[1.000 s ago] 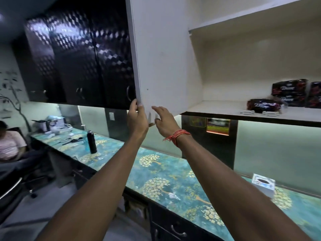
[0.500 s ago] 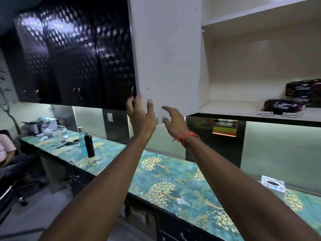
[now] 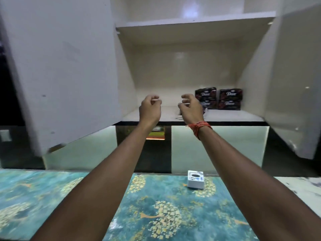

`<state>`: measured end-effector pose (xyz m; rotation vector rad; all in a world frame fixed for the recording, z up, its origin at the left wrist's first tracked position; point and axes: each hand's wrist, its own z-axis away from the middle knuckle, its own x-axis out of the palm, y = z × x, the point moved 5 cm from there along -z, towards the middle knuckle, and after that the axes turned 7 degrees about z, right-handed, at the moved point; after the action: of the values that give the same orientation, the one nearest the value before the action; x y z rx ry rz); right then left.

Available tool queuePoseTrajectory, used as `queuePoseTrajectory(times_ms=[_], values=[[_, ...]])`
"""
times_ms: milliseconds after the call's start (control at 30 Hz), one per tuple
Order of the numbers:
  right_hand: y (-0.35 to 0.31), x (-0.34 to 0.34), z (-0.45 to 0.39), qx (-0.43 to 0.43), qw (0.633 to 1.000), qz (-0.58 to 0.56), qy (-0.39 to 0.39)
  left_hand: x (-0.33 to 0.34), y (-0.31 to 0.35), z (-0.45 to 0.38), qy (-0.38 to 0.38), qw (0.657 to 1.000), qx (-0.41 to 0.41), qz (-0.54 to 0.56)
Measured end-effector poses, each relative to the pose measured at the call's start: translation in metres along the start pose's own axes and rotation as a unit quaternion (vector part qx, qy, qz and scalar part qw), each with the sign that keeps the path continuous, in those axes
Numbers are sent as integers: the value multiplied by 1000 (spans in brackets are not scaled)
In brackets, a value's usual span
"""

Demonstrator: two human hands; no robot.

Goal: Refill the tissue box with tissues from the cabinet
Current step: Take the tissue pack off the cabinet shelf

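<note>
With both cabinet doors swung wide, the lower shelf (image 3: 225, 115) is exposed. Left hand (image 3: 150, 110) and right hand (image 3: 191, 110) are raised in front of its edge, fingers loosely curled, grasping nothing.

Tissue packs (image 3: 218, 99): dark wrappers, stacked two by two at the back right of the shelf; four counted. A fifth item may lie behind the right hand, cannot tell.

Handling judgement: the packs look like soft film-wrapped bundles, so light, compressible, a bit slippery. Best taken across the short sides with a full-hand pinch, top pack first; no fragility concern.

Tissue box (image 3: 195, 179): one, white, oval opening up, on the patterned bench (image 3: 156, 214) below the shelf, well apart from the packs. Doors: two. Shelves: two visible; the visible part of the upper one is bare.
</note>
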<state>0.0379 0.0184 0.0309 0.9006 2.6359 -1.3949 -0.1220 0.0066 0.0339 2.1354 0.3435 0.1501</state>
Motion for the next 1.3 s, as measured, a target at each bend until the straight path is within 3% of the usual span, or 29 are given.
queuePoseTrajectory(times_ms=[333,500,767,1000,1167,1300], values=[[123,-23,-116,91,984,144,54,120,-80,-74,-60,991,-110,-44],[157,-12,-140,160,968,194,12,144,-107,-101,-80,983,-146,-76],[151,-7,-149,184,980,76,-13,163,-119,-115,-80,981,-177,1],[120,-7,-111,157,973,-123,114,135,-99,-93,12,982,-111,153],[100,-7,-41,58,947,-253,187,105,-101,-37,74,940,-59,327],[124,5,9,63,922,-329,193,96,-143,9,104,894,-100,424]])
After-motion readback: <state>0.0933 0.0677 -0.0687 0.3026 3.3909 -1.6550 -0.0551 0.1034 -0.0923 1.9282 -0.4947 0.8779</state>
